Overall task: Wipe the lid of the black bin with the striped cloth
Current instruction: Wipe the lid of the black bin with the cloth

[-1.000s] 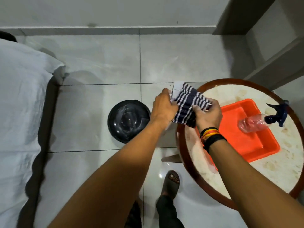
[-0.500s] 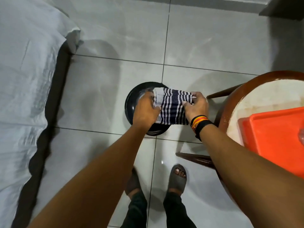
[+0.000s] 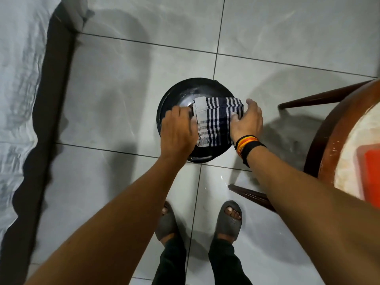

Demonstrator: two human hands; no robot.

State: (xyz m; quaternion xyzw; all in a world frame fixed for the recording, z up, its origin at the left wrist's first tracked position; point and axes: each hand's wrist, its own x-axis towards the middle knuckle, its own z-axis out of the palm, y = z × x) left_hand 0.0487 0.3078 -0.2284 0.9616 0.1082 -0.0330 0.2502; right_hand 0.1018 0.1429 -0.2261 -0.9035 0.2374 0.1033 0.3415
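Here both hands, left (image 3: pixel 178 128) and right (image 3: pixel 247 122), pinch the striped cloth (image 3: pixel 216 122) edges over the lid (image 3: pixel 185 93).

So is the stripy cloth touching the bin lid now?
Touching. In the head view the striped cloth lies flat across the black bin lid, left hand and right hand at its ends.

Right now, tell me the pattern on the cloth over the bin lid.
Dark navy and white stripes on the cloth, clearest in the head view.

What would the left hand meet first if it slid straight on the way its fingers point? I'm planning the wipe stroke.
Probably the navy-and-white striped cloth on the round black bin lid; the left hand already touches its edge, with the right hand beyond.
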